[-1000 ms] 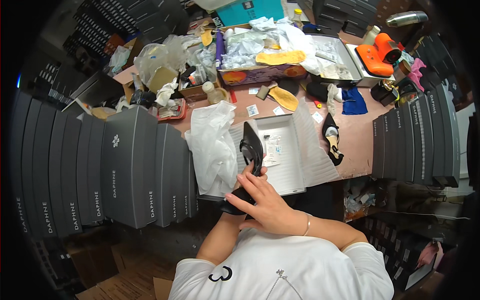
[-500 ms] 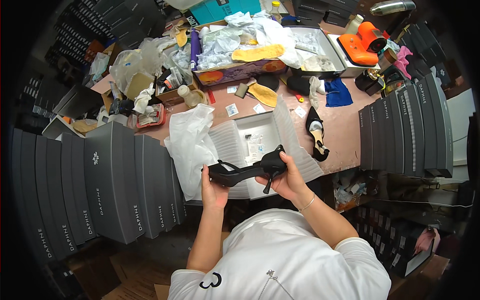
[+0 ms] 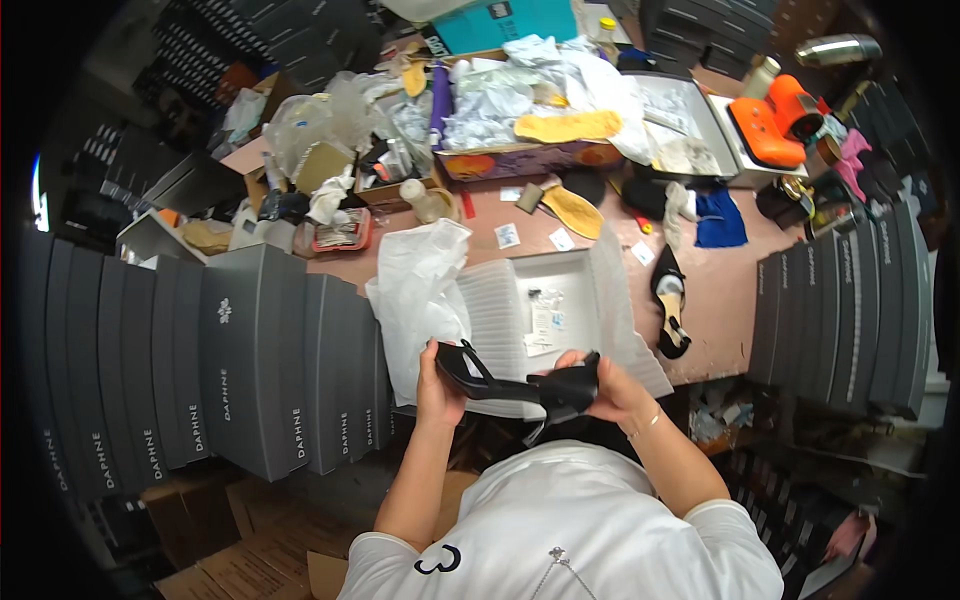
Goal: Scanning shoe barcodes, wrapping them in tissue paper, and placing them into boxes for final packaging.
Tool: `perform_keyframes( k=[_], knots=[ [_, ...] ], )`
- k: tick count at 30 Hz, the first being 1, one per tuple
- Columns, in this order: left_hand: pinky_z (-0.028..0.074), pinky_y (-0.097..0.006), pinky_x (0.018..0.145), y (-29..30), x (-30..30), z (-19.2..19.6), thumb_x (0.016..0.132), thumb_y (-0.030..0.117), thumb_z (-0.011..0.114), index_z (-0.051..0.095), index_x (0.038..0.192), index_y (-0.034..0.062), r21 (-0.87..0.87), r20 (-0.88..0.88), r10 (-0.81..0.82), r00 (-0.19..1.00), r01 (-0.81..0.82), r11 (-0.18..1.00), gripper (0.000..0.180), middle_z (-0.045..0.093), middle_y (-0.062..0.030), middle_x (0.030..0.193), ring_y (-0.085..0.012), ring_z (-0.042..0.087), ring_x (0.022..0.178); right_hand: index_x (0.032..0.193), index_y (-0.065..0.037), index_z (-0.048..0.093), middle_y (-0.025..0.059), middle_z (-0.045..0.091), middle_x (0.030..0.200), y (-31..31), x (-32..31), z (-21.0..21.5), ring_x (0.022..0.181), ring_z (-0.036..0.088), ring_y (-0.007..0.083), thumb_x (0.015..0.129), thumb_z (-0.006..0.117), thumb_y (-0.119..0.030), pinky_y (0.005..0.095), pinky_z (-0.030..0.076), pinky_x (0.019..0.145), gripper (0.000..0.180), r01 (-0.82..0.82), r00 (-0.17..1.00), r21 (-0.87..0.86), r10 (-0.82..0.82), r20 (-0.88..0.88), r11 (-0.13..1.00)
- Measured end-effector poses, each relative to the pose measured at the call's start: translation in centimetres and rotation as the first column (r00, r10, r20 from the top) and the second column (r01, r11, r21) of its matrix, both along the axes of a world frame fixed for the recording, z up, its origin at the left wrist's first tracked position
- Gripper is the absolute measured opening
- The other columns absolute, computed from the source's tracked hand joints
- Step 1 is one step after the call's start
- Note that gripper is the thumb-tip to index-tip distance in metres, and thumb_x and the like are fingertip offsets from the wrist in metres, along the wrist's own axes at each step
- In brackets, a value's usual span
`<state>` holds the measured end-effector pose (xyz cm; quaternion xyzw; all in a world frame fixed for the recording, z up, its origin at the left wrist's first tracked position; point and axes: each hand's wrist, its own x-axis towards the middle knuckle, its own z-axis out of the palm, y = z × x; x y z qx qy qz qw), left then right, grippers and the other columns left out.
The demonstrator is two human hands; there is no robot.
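Observation:
I hold a black high-heeled sandal [image 3: 510, 378] sideways in front of my chest. My left hand [image 3: 436, 388] grips its toe and strap end. My right hand [image 3: 610, 385] is closed around the heel end, with the thin heel pointing down. Just beyond the sandal lies an open white shoe box [image 3: 560, 275] lined with white tissue paper, holding small paper packets. A white plastic bag [image 3: 420, 290] lies crumpled at the box's left side. A second black sandal [image 3: 670, 300] with a tan insole lies on the pinkish table [image 3: 720, 290] to the right.
Stacks of grey shoe boxes [image 3: 230, 360] stand at the left, and more [image 3: 850, 290] at the right. The back of the table is piled with tissue paper, a yellow insole [image 3: 568, 126], an orange tool [image 3: 775, 120], a blue cloth [image 3: 718, 218] and small clutter.
The sandal went from upright above the box to lying sideways between both hands. It now sits a little lower and nearer my chest, and my head has shifted slightly.

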<state>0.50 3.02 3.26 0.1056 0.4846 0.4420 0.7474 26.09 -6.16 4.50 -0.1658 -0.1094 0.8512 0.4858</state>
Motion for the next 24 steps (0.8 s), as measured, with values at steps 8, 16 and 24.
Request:
perform_keyframes(
  k=[8,16,24],
  knots=[
    [0.047,-0.024,0.068,6.6,4.4,3.8,0.093,0.039,0.052,0.057,0.106,0.0034,0.247,-0.388,-0.531,0.753,0.640,0.727,0.038,0.063,-0.0042,0.087,-0.0097,0.059,0.080,0.145,-0.003,0.029,0.0082,0.040,0.142,-0.1,1.4,2.4,0.129,0.040,0.0175,0.068,0.084,-0.034,0.0323,0.028,0.108,0.100,-0.333,0.906,0.338,0.200,0.374,0.880],
    [0.049,-0.044,0.078,25.0,9.3,0.5,0.084,0.044,0.060,0.064,0.104,-0.0021,-0.594,-0.803,0.017,-0.596,0.801,0.069,0.050,0.067,-0.0213,0.095,-0.0343,0.064,0.092,0.147,-0.008,0.024,0.0288,0.043,0.135,-0.8,4.8,0.3,0.106,0.058,0.0418,0.072,0.073,-0.026,0.0463,0.054,0.076,0.092,0.144,0.988,0.128,-0.136,-0.070,0.981],
    [0.046,-0.039,0.070,14.1,4.9,20.7,0.082,0.014,0.063,0.060,0.085,-0.0047,-0.092,-0.995,0.041,-0.094,0.994,0.065,0.019,0.059,-0.0168,0.087,-0.0312,0.058,0.079,0.148,-0.008,0.018,0.0297,0.047,0.130,-2.2,6.4,0.2,0.093,0.064,0.0356,0.066,0.075,-0.035,0.0383,0.057,0.068,0.103,0.261,0.957,0.201,-0.281,0.073,0.944]
  ],
)
